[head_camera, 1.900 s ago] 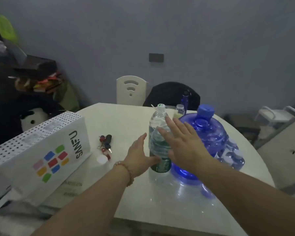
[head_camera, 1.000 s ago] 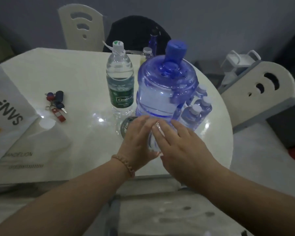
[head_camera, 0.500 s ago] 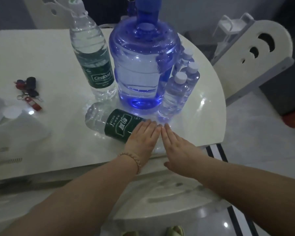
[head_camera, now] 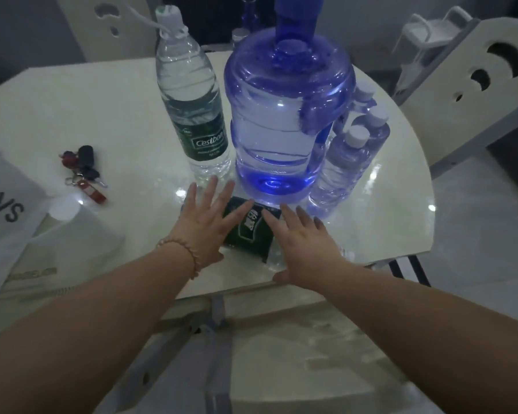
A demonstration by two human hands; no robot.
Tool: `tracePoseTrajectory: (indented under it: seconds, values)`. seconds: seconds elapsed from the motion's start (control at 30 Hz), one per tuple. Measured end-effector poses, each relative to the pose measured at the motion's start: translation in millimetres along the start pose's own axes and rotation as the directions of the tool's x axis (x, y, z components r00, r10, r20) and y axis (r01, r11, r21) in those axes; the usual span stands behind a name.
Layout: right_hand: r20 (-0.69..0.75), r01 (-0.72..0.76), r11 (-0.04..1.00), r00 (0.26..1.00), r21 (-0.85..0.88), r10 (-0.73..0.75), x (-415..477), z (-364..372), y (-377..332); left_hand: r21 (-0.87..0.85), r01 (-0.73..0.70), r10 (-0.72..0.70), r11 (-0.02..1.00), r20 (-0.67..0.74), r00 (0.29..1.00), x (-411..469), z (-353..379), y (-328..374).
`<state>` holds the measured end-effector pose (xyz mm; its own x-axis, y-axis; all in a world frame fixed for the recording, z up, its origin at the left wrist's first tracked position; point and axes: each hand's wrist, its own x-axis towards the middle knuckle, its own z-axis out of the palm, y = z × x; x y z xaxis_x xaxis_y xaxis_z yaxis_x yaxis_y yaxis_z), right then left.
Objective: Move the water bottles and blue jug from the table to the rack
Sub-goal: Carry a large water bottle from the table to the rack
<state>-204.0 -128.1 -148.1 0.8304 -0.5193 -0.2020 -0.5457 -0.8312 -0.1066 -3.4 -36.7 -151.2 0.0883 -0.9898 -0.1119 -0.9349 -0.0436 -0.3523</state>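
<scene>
A big blue jug (head_camera: 284, 115) stands upright mid-table with a blue cap. Left of it stands a tall clear water bottle (head_camera: 192, 106) with a green label. A second green-labelled bottle (head_camera: 251, 231) lies on its side at the table's near edge. My left hand (head_camera: 207, 225) and my right hand (head_camera: 305, 243) rest flat on that lying bottle, fingers spread, one on each side of the label. Several small clear bottles (head_camera: 344, 162) with white caps stand right of the jug.
A bunch of keys (head_camera: 83, 171) lies at the left. A white box with lettering (head_camera: 3, 210) and a white lid (head_camera: 63, 209) sit at the far left. White chairs stand behind (head_camera: 111, 25) and to the right (head_camera: 476, 85) of the white table (head_camera: 102, 121).
The view has dropped and closed in on the table. A bottle that stood upright now lies on its side. Both hands have spread apart and moved forward over it.
</scene>
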Motion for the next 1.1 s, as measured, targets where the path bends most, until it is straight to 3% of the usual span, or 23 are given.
tracePoseTrajectory:
  seconds: [0.1,0.2,0.43,0.67,0.83,1.0,1.1]
  values:
    - [-0.049,-0.075,0.997,0.996,-0.029,0.073,11,9,-1,-0.01,-0.072,0.072,0.997,-0.029,0.997,10,6,-13]
    - [-0.075,-0.061,0.995,0.996,-0.079,0.055,15,13,5,-0.077,-0.123,0.119,0.989,-0.047,0.992,17,11,-4]
    - [-0.109,-0.024,0.998,0.994,-0.066,0.016,18,8,10,-0.147,-0.081,0.067,0.986,-0.099,0.993,24,8,1]
    - [-0.046,0.052,0.996,0.997,-0.066,-0.055,-18,-5,44,-0.268,-0.089,0.042,0.959,-0.176,0.984,20,-17,41]
    - [-0.068,0.034,0.997,0.997,-0.069,-0.039,-85,-26,108,-0.293,-0.173,0.087,0.94,-0.286,0.954,39,-69,106]
    - [-0.161,-0.017,0.998,0.987,-0.065,0.007,-164,-50,221,-0.183,-0.246,0.162,0.952,-0.382,0.91,96,-149,207]
    - [-0.17,-0.039,0.997,0.985,-0.07,0.026,-205,-61,293,-0.157,-0.239,0.174,0.958,-0.343,0.923,133,-195,272]
